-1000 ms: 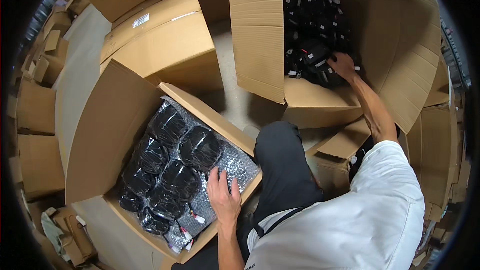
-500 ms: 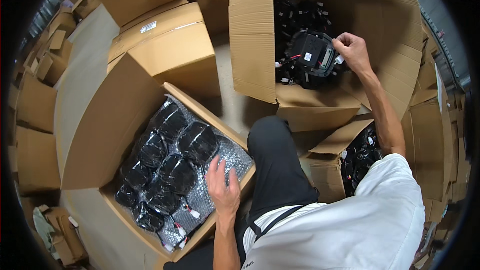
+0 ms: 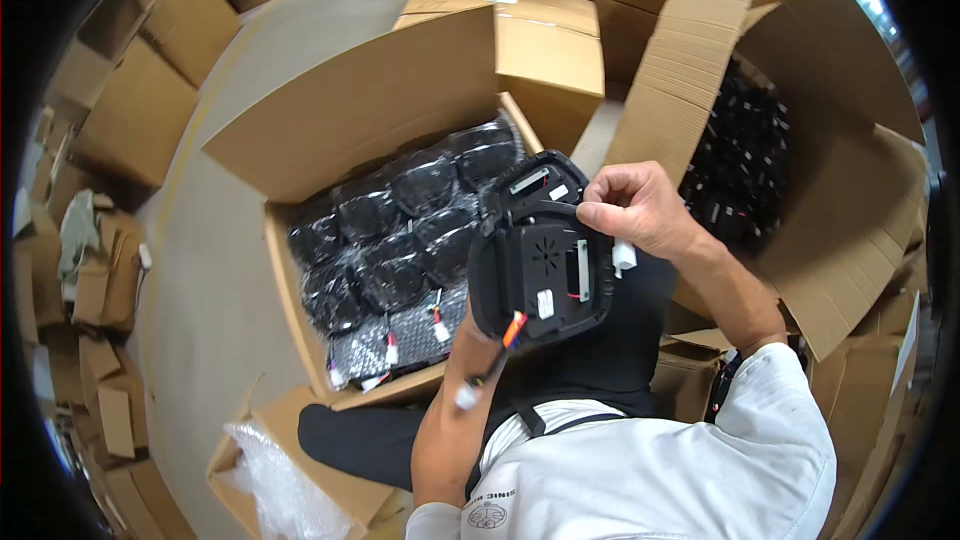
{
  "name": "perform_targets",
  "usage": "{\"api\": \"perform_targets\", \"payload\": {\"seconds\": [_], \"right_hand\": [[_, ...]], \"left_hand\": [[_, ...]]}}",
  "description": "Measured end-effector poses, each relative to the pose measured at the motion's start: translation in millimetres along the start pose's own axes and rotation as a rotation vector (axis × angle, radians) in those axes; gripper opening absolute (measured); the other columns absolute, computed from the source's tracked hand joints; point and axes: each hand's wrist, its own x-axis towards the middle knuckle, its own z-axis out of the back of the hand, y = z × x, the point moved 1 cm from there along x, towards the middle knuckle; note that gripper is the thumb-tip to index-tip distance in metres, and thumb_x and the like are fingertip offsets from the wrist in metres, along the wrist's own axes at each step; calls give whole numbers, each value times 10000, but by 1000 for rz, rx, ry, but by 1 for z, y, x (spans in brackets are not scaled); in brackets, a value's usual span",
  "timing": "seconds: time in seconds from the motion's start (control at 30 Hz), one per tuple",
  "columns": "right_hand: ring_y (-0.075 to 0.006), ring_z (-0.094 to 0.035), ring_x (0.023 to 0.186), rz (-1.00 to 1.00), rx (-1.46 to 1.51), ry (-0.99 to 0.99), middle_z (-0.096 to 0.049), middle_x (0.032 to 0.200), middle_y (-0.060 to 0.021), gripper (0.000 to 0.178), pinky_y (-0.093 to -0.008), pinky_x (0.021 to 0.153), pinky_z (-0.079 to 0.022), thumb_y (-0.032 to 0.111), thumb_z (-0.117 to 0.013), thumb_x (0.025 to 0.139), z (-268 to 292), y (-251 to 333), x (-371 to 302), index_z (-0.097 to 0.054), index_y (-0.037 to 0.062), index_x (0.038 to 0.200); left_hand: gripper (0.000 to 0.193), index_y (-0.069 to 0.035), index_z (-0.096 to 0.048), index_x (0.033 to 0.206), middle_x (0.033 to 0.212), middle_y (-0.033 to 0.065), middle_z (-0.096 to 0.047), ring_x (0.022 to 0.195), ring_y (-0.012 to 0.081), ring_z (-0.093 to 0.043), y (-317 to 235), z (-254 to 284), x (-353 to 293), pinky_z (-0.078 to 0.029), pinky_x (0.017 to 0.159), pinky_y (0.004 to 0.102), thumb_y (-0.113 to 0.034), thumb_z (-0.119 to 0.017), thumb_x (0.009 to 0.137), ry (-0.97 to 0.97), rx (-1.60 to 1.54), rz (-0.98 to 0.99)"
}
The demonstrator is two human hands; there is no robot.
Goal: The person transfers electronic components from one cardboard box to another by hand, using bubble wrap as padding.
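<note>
Pinching front unit [image 3: 545, 280] by rim, frame centre, with right hand [image 3: 640, 208] closed; cannot tell grip of hidden left hand.

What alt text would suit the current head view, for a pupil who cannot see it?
A person's right hand pinches the edge of a black plastic housing with a dangling cable; the left hand is hidden behind it. Beside them, an open carton holds film-wrapped black units and bubble wrap.

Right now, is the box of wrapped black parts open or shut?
The box is open: its flap back, wrapped black parts showing inside.
</note>
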Motion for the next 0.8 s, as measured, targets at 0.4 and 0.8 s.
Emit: {"api": "perform_targets", "payload": {"seconds": [0.4,0.8], "right_hand": [[-355,-576,1272,569,-816,63,-601,1366,-172,511,-482,1077,-455,250,-850,837,-67,12,-2,-638,11,1236],[-375,-591,1244,829,-540,457,-640,1298,-153,440,-519,1077,-423,-17,-823,699,-104,-6,18,-714,51,1120]], "left_hand": [[532,-76,-560,1410,1303,110,-674,1154,242,-690,-35,30,-49,-605,955,395,-416,-602,1003,-230,133,-229],[619,-52,-494,1442,1347,71,-605,1206,196,-616,-24,68,-100,-644,830,361,-94,-787,898,-92,471,-478]]}}
